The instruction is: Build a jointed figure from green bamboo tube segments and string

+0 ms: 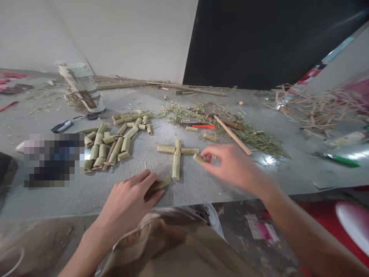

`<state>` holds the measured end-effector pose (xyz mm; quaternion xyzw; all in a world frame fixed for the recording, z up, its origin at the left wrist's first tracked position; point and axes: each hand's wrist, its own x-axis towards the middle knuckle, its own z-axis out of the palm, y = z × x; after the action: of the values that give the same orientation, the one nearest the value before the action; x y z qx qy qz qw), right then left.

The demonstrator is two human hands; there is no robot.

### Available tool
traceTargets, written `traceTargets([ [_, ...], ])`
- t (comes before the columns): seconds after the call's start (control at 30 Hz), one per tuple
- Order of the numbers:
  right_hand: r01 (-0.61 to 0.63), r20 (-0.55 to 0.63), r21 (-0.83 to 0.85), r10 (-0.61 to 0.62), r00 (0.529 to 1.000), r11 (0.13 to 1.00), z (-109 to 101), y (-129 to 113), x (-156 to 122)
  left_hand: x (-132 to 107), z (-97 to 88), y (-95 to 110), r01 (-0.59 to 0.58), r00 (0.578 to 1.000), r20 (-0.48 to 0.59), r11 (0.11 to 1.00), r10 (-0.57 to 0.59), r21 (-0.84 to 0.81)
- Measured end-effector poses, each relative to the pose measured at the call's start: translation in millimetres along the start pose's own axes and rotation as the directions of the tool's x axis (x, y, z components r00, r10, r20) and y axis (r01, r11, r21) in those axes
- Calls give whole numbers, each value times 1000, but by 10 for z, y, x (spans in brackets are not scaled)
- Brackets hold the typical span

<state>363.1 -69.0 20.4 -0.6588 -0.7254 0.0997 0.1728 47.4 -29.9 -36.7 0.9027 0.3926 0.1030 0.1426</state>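
Near the table's front edge, my left hand [131, 196] is closed around a short green bamboo piece [163, 183], whose outer end sticks out past the fingers. To the right, my right hand [227, 163] pinches another small bamboo piece [198, 158] between thumb and fingers. A cross-shaped bamboo assembly [176, 167] lies flat between the hands, with side arms left and right of its upright. Its right arm ends just short of the piece in my right hand. Further left sits a group of cut bamboo segments [100, 150], several laid end to end.
Behind the cross are loose segments [210, 137], an orange-handled cutter [203, 126], a wooden stick [232, 135] and a heap of green shavings [262, 140]. A white container [82, 86] stands back left. On the right lie a green-handled tool [344, 160] and scattered thin sticks [325, 113].
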Motion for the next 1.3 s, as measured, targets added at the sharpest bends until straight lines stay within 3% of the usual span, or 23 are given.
traceTargets([
  [0.13,-39,68,73,34,997,997,360,-258,-493,-75,4,-58,-31,999,-9,999,30,-35],
  [0.33,-37,6,99,36,999,994,641,-419,-493,-66,27,-38,-35,999,1,997,36,-74],
  [0.5,-73,12,133,72,997,988,643,-491,-475,-56,37,-1,-17,1000,-17,998,16,-63],
  [0.63,-134,21,220,132,991,966,518,-404,-546,-71,22,-11,-14,1000,-25,996,12,-89],
  [0.77,-142,-18,185,147,989,972,424,-304,-559,-63,-43,-18,5,1000,4,993,-4,-122],
  [0.93,-115,75,128,106,992,985,506,-383,-479,76,-210,-69,-25,1000,-3,995,25,-97],
  [1.03,-112,118,98,100,988,989,562,-452,-458,232,-352,-121,-51,997,-61,999,50,-13],
  [1.17,-122,118,122,107,987,985,593,-495,-486,405,-505,-147,-52,993,-108,997,57,50],
  [1.3,-138,108,135,123,986,981,624,-521,-506,444,-520,-148,-54,993,-102,998,58,39],
])
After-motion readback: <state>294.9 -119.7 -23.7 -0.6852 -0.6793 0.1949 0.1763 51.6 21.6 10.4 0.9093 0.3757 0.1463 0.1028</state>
